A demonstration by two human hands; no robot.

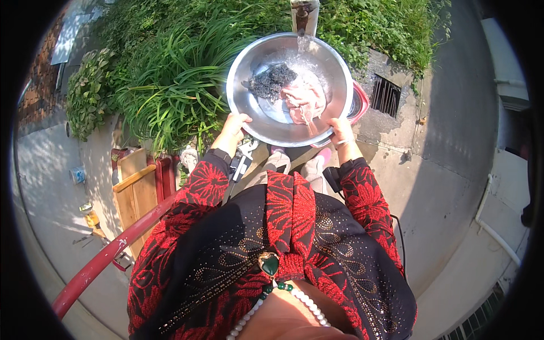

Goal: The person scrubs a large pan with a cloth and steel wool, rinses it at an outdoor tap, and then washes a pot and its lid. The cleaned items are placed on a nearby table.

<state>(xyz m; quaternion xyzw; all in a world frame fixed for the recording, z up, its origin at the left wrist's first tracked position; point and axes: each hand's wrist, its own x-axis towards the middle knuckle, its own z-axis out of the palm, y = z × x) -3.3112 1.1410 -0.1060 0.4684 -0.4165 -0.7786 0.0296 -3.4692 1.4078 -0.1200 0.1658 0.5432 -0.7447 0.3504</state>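
Note:
A wide stainless steel basin (280, 131) is held up in front of me by its near rim. My left hand (233, 127) grips the lower left rim, thumb over the edge, and my right hand (341, 131) grips the lower right rim. From a spout (304, 19) at the top, water runs into the basin. Inside lie a dark, mesh-like clump (272, 80) on the left and a crumpled pink cloth-like piece (304, 100) beside it on the right. Part of a red-rimmed vessel (360, 103) shows behind the basin's right side.
A drain grate (386, 95) is set in the concrete at the right. Leafy plants (178, 80) grow at the left and top. Wooden boards (135, 185) stand at the left, near a red metal rail (114, 250). White pipes (495, 233) run along the right wall.

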